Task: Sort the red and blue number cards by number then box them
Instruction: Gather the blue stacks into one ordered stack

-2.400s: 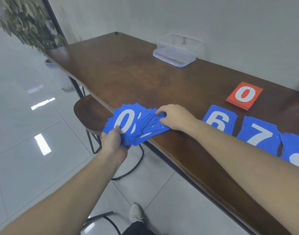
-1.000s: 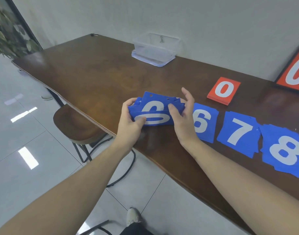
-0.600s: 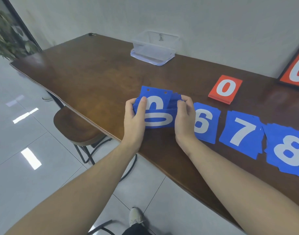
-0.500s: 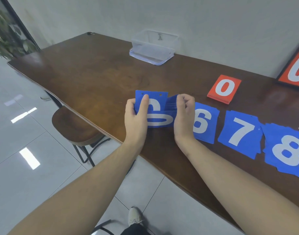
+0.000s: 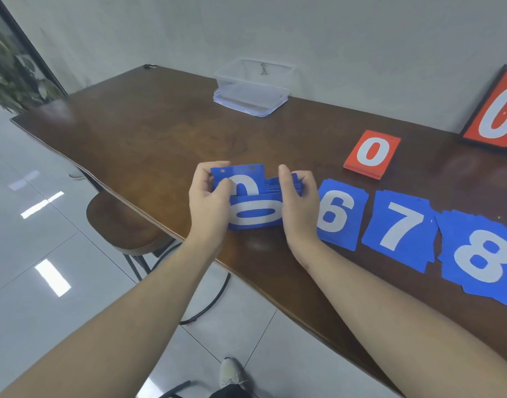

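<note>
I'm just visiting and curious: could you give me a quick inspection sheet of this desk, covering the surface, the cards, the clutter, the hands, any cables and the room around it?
Surface: long dark wooden table, glossy, set against a pale wall.
Job's things: blue card stack held upright on the table, zeros showing; blue piles 6, 7 and 8 lie flat in a row to its right; red 0 pile behind them; clear plastic box at the far edge, no cards seen inside.
Clutter: framed red 0 sign leaning at the wall.
Hands: left hand and right hand grip the stack's two sides.
Cables: nothing seen.
Surroundings: wooden stool below the table, plant at left, tiled floor.
</note>
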